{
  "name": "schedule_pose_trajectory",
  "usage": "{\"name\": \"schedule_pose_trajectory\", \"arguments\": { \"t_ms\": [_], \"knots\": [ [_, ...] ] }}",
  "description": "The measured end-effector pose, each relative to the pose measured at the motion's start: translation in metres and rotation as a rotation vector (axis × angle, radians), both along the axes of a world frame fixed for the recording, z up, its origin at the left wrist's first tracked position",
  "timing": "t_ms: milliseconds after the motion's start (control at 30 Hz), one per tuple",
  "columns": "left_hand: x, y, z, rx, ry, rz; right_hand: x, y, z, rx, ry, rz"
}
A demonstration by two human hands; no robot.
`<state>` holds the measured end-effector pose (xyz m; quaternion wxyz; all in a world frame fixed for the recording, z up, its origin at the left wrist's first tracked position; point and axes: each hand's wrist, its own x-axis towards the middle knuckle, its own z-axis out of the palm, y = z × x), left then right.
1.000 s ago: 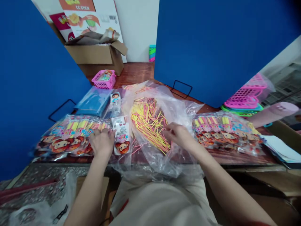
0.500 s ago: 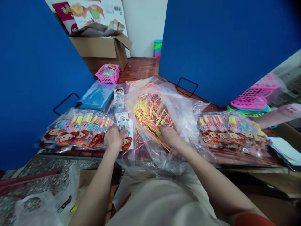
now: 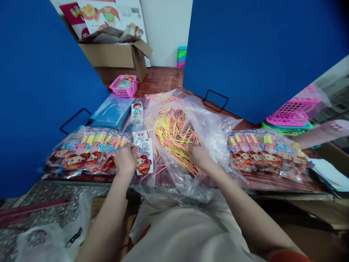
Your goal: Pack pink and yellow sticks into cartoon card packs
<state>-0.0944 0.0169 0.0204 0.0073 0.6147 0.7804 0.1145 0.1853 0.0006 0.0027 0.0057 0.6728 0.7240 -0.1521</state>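
A clear plastic bag [image 3: 215, 134] lies spread open, filled with thin yellow and pink sticks [image 3: 174, 136]. At the right edge of the loose sticks is my right hand [image 3: 201, 157], its fingers curled closed; what they pinch is hidden. My left hand [image 3: 126, 159] is closed too, beside a small stack of printed cards [image 3: 144, 156] with a cartoon face. Whatever its fingers hold does not show. Just left of it, filled clear packets [image 3: 84, 153] with the same cards and sticks lie overlapping in a row.
More filled packets [image 3: 264, 153] lie at the right. Behind are blue film sleeves [image 3: 111, 111], a pink basket [image 3: 124, 86] and an open cardboard box [image 3: 114, 56]. Blue panels [image 3: 261, 54] with wire handles flank the table. Stacked baskets [image 3: 291, 112] stand far right.
My left hand has moved left off the card stack, uncovering more of the top card. My right hand has shifted slightly right and away from me at the sticks.
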Motion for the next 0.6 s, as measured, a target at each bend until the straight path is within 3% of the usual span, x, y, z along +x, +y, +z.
{"name": "schedule_pose_trajectory", "arguments": {
  "t_ms": [167, 233, 367, 500, 600],
  "knots": [
    [-0.006, 0.002, -0.010, 0.128, -0.219, -0.120, 0.021, 0.003, -0.011, 0.217, 0.334, -0.060],
    [-0.004, 0.004, -0.013, 0.218, -0.454, -0.122, 0.025, 0.001, -0.017, 0.305, 0.491, -0.064],
    [0.010, 0.005, -0.010, 0.430, -1.058, -0.056, 0.023, -0.004, -0.019, 0.293, 0.660, -0.108],
    [0.032, 0.001, 0.002, 0.230, -1.516, 0.030, 0.019, -0.006, -0.017, 0.201, 0.665, -0.109],
    [0.045, 0.000, 0.002, 0.143, -1.659, 0.045, 0.017, -0.005, -0.020, 0.129, 0.704, -0.160]
  ]
}}
